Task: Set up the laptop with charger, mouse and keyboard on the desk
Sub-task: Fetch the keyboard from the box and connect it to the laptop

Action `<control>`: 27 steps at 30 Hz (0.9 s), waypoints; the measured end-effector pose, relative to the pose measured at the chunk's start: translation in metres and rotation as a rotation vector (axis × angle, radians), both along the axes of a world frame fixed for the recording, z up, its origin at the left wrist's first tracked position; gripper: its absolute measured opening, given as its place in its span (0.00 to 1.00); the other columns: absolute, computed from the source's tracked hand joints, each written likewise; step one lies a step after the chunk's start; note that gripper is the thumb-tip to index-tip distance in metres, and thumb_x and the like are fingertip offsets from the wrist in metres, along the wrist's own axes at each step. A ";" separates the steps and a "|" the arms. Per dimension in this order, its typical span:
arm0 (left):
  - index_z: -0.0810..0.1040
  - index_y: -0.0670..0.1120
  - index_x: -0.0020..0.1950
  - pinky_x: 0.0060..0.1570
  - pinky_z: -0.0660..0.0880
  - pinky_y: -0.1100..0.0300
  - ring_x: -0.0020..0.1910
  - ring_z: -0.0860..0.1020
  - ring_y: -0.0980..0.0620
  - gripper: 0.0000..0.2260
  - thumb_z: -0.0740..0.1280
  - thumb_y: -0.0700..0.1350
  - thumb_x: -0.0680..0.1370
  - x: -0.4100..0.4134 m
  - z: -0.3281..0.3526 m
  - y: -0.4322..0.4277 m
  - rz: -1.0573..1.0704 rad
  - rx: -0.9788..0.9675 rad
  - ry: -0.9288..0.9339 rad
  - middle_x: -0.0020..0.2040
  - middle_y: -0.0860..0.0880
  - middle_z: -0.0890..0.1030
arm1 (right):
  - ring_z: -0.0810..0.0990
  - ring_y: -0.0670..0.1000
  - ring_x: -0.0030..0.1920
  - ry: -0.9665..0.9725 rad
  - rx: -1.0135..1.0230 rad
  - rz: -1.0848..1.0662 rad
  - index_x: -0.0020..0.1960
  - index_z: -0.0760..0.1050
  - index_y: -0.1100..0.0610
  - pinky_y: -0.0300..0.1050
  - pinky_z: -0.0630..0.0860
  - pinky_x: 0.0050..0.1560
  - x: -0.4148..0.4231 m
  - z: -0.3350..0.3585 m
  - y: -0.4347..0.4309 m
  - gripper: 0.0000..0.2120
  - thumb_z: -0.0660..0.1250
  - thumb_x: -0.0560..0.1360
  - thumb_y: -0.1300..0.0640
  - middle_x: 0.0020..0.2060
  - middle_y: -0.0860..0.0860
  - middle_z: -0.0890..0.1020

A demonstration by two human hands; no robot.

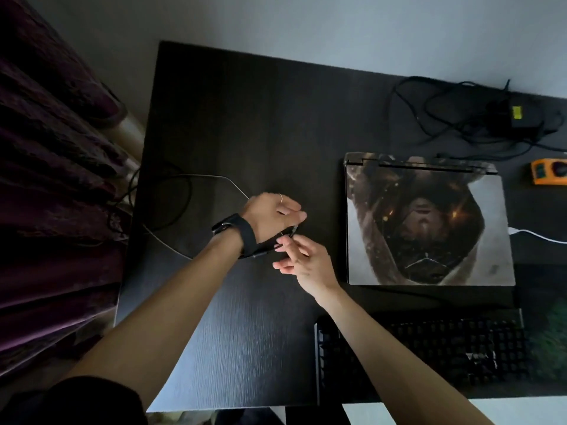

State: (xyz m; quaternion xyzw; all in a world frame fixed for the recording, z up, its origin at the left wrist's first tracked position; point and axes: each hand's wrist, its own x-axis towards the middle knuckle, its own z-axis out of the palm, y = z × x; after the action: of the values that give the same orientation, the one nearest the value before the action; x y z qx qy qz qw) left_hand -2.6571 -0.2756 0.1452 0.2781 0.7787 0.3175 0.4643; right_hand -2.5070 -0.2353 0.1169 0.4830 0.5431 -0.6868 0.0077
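Both hands are meeting over the bare left half of the dark desk (245,317). The left hand (270,216), wearing a black watch (237,236) and a thin ring, is curling its fingers round a thin dark cable (277,240). The right hand (303,259) is pinching the same cable near its plug end, other fingers hanging loose. The rest of the cable is looping leftwards and trailing off the desk edge.

The laptop (426,222) is lying closed to the right of the hands, lid showing a printed skin; a white cord (537,235) is reaching its right side. The keyboard (429,345) is sitting just in front of it, at the near edge. The charger (509,115), yellow-labelled, is resting among tangled wires at the far right corner, near an orange power strip (549,171). Purple curtains (46,179) are hanging at left.
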 end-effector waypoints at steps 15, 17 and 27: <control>0.85 0.60 0.47 0.54 0.78 0.63 0.43 0.80 0.69 0.07 0.76 0.51 0.71 0.003 -0.009 -0.028 -0.042 0.041 0.048 0.39 0.63 0.84 | 0.87 0.56 0.36 0.015 0.063 -0.007 0.53 0.82 0.49 0.47 0.84 0.38 0.004 0.004 -0.005 0.06 0.69 0.79 0.57 0.44 0.53 0.86; 0.83 0.65 0.48 0.50 0.78 0.63 0.43 0.79 0.67 0.07 0.74 0.54 0.72 0.005 -0.010 -0.030 -0.087 0.040 0.131 0.40 0.64 0.84 | 0.87 0.56 0.37 0.014 0.018 -0.006 0.51 0.82 0.48 0.44 0.82 0.37 0.003 0.006 -0.001 0.05 0.69 0.80 0.57 0.44 0.53 0.86; 0.82 0.59 0.58 0.42 0.76 0.58 0.45 0.76 0.55 0.12 0.64 0.55 0.78 0.014 -0.035 -0.037 -0.140 0.292 0.547 0.48 0.59 0.82 | 0.83 0.51 0.31 -0.039 0.133 -0.194 0.52 0.80 0.56 0.42 0.79 0.34 0.044 0.036 0.054 0.04 0.69 0.79 0.61 0.37 0.51 0.86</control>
State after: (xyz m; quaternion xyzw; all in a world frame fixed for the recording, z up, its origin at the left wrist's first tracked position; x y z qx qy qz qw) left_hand -2.6436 -0.3124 0.1097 0.4695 0.7999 0.3067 0.2138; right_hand -2.4626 -0.1813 0.1526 0.5461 0.5376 -0.6374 -0.0803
